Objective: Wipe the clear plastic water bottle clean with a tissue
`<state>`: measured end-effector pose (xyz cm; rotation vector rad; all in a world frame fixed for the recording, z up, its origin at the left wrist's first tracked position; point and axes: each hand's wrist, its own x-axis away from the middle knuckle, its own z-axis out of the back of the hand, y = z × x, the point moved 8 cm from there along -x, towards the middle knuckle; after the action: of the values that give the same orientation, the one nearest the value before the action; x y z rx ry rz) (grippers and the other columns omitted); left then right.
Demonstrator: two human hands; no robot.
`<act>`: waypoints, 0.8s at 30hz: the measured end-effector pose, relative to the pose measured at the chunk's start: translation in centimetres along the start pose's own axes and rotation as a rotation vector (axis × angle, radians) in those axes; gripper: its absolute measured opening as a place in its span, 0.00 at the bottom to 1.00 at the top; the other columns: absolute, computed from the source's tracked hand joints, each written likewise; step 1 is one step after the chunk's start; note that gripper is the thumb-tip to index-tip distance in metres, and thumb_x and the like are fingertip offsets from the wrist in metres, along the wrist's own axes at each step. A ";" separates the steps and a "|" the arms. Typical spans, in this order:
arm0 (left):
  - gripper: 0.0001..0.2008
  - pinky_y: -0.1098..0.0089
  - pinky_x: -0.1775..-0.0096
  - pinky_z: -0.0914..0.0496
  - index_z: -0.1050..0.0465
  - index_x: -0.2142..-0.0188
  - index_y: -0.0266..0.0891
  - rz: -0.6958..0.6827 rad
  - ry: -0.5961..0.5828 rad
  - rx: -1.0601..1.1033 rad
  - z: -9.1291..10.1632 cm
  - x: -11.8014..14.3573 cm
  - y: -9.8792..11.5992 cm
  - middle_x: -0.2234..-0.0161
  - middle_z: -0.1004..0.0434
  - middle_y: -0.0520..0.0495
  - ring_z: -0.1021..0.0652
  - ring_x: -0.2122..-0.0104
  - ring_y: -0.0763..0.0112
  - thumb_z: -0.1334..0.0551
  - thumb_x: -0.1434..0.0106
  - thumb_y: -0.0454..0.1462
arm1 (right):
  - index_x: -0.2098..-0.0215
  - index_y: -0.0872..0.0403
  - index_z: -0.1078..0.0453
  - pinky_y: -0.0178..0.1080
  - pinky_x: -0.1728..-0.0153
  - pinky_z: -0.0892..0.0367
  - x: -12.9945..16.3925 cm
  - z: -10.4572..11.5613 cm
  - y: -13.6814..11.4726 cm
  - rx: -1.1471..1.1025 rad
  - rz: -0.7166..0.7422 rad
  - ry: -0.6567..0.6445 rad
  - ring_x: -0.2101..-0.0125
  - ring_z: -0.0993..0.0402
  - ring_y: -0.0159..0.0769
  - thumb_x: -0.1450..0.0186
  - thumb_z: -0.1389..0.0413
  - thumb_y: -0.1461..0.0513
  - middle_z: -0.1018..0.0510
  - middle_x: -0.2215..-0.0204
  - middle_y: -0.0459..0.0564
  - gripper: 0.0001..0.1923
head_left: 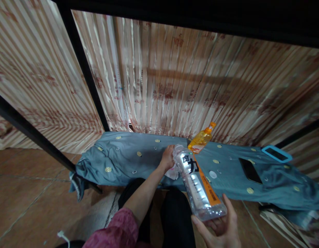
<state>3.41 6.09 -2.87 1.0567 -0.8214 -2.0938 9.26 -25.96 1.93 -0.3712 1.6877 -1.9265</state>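
Observation:
My right hand (pixel 221 229) grips the base of a clear plastic bottle (pixel 197 184) with an orange label strip and black characters. The bottle is tipped forward with its open mouth down near my left hand (pixel 167 159). That hand rests on the blue bedsheet (pixel 138 156) and presses a crumpled white tissue (pixel 172 173) under the bottle's mouth. A small white cap (pixel 212 174) lies on the sheet just right of the bottle.
An orange-capped bottle of yellow liquid (pixel 201 139) lies on the sheet behind. A black phone (pixel 250 170) and a blue-framed phone (pixel 276 153) lie to the right. A striped curtain (pixel 175 79) hangs behind, and black bed-frame posts (pixel 84 69) stand at left. Brown tiled floor (pixel 32 199) lies below.

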 end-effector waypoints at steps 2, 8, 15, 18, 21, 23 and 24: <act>0.14 0.55 0.46 0.24 0.25 0.53 0.39 -0.018 -0.004 0.001 0.1 0.0 0.2 0.53 0.21 0.41 0.22 0.51 0.54 0.33 0.39 0.34 | 0.20 0.56 0.53 0.49 0.62 0.18 0.0 0.0 -0.3 -0.004 0.007 -0.003 0.60 0.14 0.54 0.47 0.25 0.40 0.16 0.48 0.66 0.70; 0.17 0.55 0.46 0.24 0.26 0.52 0.40 -0.034 0.003 0.033 0.3 0.2 0.2 0.54 0.21 0.41 0.22 0.52 0.54 0.32 0.41 0.34 | 0.21 0.55 0.50 0.47 0.63 0.18 0.1 -0.1 -0.9 0.009 0.045 -0.013 0.59 0.14 0.53 0.45 0.25 0.40 0.16 0.47 0.65 0.66; 0.19 0.54 0.45 0.25 0.26 0.50 0.40 -0.049 -0.022 0.037 0.5 0.3 0.7 0.52 0.20 0.41 0.22 0.50 0.53 0.32 0.42 0.34 | 0.22 0.54 0.46 0.43 0.66 0.19 0.2 -0.1 -0.9 -0.004 0.038 0.004 0.61 0.14 0.50 0.45 0.25 0.41 0.15 0.50 0.62 0.63; 0.18 0.54 0.44 0.25 0.26 0.51 0.40 -0.043 -0.019 0.047 0.7 0.3 0.9 0.52 0.20 0.41 0.22 0.50 0.53 0.33 0.41 0.34 | 0.23 0.54 0.45 0.43 0.66 0.19 0.1 0.0 -1.0 -0.006 0.046 0.014 0.61 0.14 0.50 0.46 0.25 0.42 0.16 0.49 0.63 0.63; 0.17 0.54 0.44 0.25 0.25 0.51 0.40 -0.027 -0.026 0.044 0.7 0.2 0.9 0.52 0.21 0.40 0.22 0.49 0.52 0.33 0.41 0.34 | 0.22 0.55 0.46 0.45 0.65 0.18 0.1 0.0 -0.9 0.011 0.029 0.004 0.61 0.14 0.51 0.46 0.25 0.41 0.16 0.48 0.64 0.64; 0.17 0.54 0.44 0.25 0.25 0.52 0.40 -0.007 -0.017 0.038 0.7 0.2 0.8 0.52 0.21 0.41 0.22 0.49 0.52 0.32 0.42 0.34 | 0.22 0.55 0.46 0.46 0.63 0.18 0.0 0.0 -0.9 0.020 0.020 -0.001 0.61 0.14 0.51 0.46 0.25 0.40 0.16 0.47 0.64 0.65; 0.17 0.54 0.44 0.25 0.25 0.52 0.40 0.003 -0.011 0.034 0.7 0.2 0.8 0.52 0.21 0.41 0.22 0.50 0.53 0.32 0.42 0.34 | 0.22 0.55 0.46 0.46 0.63 0.18 0.0 0.0 -0.9 0.023 0.021 -0.002 0.61 0.14 0.51 0.46 0.26 0.40 0.16 0.47 0.65 0.65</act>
<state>2.96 5.62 -2.04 1.0627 -0.8665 -2.0917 9.03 -25.92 2.76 -0.3447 1.6609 -1.9278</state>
